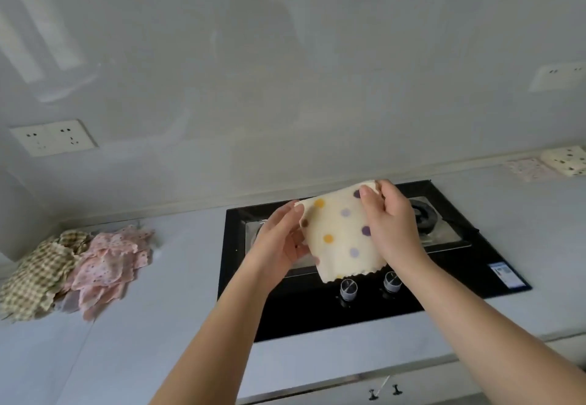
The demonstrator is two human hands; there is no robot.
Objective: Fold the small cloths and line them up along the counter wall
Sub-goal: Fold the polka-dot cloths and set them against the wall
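A cream cloth with yellow, purple and brown dots hangs in the air above the black hob. My left hand pinches its upper left corner. My right hand pinches its upper right corner, and the scalloped lower edge dangles near the knobs. At the left, a loose heap holds a green checked cloth and several pink flowered cloths. Against the wall at the far right lie two folded cloths, a pink one and a cream dotted one.
A black gas hob with two knobs is set into the pale counter. Wall sockets sit at the left and upper right. Cabinet handles show below the counter edge.
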